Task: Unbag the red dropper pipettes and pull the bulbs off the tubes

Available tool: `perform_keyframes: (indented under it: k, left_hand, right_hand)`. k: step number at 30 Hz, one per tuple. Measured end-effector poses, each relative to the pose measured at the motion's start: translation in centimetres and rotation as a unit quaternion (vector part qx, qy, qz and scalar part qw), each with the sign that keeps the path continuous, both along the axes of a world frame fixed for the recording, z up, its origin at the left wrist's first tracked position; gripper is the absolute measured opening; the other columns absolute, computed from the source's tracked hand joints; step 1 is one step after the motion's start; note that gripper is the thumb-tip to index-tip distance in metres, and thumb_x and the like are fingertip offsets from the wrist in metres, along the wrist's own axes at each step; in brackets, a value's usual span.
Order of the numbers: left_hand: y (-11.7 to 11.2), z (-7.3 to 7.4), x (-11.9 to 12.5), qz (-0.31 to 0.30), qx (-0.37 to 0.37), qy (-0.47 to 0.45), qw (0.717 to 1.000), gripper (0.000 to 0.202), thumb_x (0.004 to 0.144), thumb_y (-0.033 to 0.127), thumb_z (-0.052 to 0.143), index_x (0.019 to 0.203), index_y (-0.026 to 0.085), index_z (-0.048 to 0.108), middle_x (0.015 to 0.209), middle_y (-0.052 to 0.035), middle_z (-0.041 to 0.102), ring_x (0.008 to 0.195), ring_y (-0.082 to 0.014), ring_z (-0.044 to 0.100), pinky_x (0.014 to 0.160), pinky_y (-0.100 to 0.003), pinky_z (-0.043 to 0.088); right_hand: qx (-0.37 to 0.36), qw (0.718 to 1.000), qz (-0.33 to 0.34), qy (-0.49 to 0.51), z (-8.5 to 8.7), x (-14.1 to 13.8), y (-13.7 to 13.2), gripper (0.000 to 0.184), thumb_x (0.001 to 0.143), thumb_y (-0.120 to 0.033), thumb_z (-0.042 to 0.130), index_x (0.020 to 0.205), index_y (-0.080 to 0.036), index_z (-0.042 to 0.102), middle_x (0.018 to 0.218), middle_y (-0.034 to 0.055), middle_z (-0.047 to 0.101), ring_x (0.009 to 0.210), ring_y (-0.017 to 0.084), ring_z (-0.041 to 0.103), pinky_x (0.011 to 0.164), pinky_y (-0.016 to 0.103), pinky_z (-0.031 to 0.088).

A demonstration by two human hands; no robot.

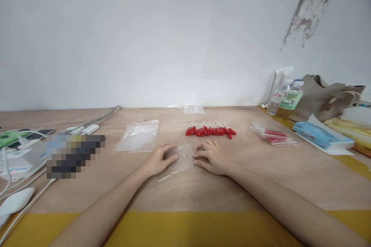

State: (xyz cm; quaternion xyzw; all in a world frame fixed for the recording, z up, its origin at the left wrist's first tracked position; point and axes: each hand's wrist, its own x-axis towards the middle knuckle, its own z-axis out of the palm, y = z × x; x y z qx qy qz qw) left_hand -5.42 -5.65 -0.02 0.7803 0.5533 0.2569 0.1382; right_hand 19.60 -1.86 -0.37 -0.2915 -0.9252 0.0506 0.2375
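A small clear zip bag (181, 159) lies flat on the wooden table (203, 193) between my hands. My left hand (158, 159) rests on the bag's left side, fingers curled with the thumb and forefinger pinched on the plastic. My right hand (211, 156) presses on the bag's right edge near its zip strip, fingertips closed on it. Just beyond the hands lies a row of red-tipped swabs (210, 130) with pale sticks pointing away from me.
A stack of empty clear bags (139, 136) lies to the left, another bag (193, 109) by the wall. A filled bag of swabs (273, 134) is to the right, near bottles (285, 96), a blue packet (319, 135) and a tan bag (327, 96). Chargers and cables (20, 162) crowd the far left.
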Motion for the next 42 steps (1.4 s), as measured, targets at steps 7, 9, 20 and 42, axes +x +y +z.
perform_keyframes:
  k: [7,9,20,42]
  left_hand:
    - [0.9,0.4,-1.1,0.062,-0.019,-0.057,0.996,0.037,0.073,0.038,0.054,0.105,0.020,0.049,0.068,0.0033,0.052,0.058,-0.0117,0.050,0.056,-0.023,0.042]
    - [1.3,1.1,-2.2,0.121,0.035,-0.090,0.988,0.035,0.074,0.036,0.051,0.105,0.021,0.046,0.073,0.0030,0.052,0.056,-0.0106,0.050,0.053,-0.022,0.040]
    - [3.4,1.4,-11.1,0.438,0.149,0.002,0.887,0.033,0.074,0.029,0.050,0.105,0.017,0.048,0.098,-0.0087,0.053,0.077,-0.0194,0.057,0.075,-0.035,0.043]
    - [2.3,0.5,-2.2,0.160,0.215,0.077,0.960,0.020,0.079,0.034,0.049,0.088,0.021,0.061,0.101,-0.0049,0.055,0.098,-0.0214,0.050,0.089,-0.035,0.036]
  right_hand:
    - [0.045,0.982,-0.144,0.114,0.4,0.5,1.6,0.020,0.081,-0.034,0.048,0.086,-0.022,0.063,0.089,0.0042,0.059,0.087,0.017,0.050,0.078,0.033,0.030]
    - [0.050,0.966,-0.219,0.128,1.0,0.7,2.9,0.020,0.081,-0.032,0.046,0.082,-0.022,0.063,0.084,0.0041,0.060,0.085,0.018,0.051,0.076,0.033,0.030]
    - [-0.010,0.919,-0.394,0.008,2.5,-2.2,7.9,0.031,0.076,-0.035,0.043,0.064,-0.019,0.066,0.072,0.0088,0.061,0.081,0.025,0.051,0.077,0.041,0.026]
    - [0.045,0.899,-0.435,0.030,3.2,5.4,7.5,0.035,0.080,-0.040,0.039,0.090,-0.019,0.065,0.094,0.0101,0.061,0.091,0.024,0.051,0.080,0.041,0.027]
